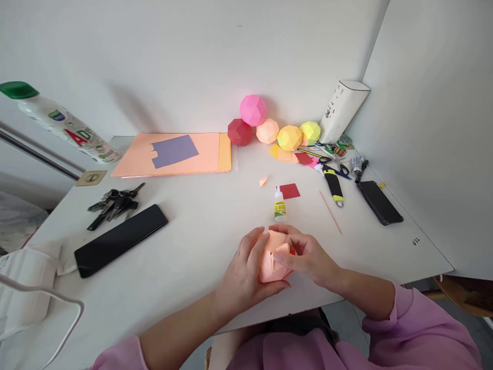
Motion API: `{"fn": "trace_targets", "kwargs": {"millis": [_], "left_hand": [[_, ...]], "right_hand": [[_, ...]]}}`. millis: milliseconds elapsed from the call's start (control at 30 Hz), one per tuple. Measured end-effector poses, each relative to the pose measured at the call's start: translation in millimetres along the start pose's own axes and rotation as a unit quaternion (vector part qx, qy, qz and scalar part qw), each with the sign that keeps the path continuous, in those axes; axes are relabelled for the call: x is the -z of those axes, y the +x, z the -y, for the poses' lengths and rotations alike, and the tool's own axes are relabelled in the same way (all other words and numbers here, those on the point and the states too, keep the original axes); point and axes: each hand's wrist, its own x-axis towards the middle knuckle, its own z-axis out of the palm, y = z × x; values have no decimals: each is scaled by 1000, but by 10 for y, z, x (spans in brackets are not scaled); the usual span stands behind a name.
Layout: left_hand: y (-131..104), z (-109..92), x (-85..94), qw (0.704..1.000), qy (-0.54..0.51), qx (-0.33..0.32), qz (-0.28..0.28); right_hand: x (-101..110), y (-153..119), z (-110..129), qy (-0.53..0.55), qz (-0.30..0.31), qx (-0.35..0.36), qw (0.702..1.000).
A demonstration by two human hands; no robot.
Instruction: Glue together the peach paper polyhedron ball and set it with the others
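Near the table's front edge, a peach folded-paper ball (268, 268) is between my two hands. My left hand (245, 275) wraps round its left side, fingers over the top and thumb along the bottom. My right hand (308, 257) pinches a raised paper flap on the ball's right side between thumb and fingers. A bit of red-orange paper (292, 253) shows at that side, partly behind my fingers. Just beyond my hands stands a small glue bottle (280, 208) with a yellow label, beside a dark red paper piece (289, 191).
Several finished paper balls (253, 110) sit against the wall. Peach paper sheets (204, 149) lie at the back left. A box cutter (333, 186), scissors (342, 167) and a phone (380, 202) lie to the right. Keys (115, 203), another phone (121, 240) and a tall bottle (65, 123) are left.
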Motion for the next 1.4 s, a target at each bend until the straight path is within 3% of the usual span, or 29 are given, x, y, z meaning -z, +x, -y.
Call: {"fn": "trace_targets", "kwargs": {"millis": [567,900,1133,1400], "left_hand": [[-9,-13,-15,1000,20,-1,-9],[-4,-42,-18,999,28,6,-23],[13,-38,2,999,40,-4,-20],[22,-25,-6,997,55,-43,-33]], "right_hand": [[-17,-29,44,-33,-32,22,999],[-34,-62,18,-100,-78,95,987],[10,-31,6,-148,-57,155,975],[30,-35,5,-116,-33,128,984]]}}
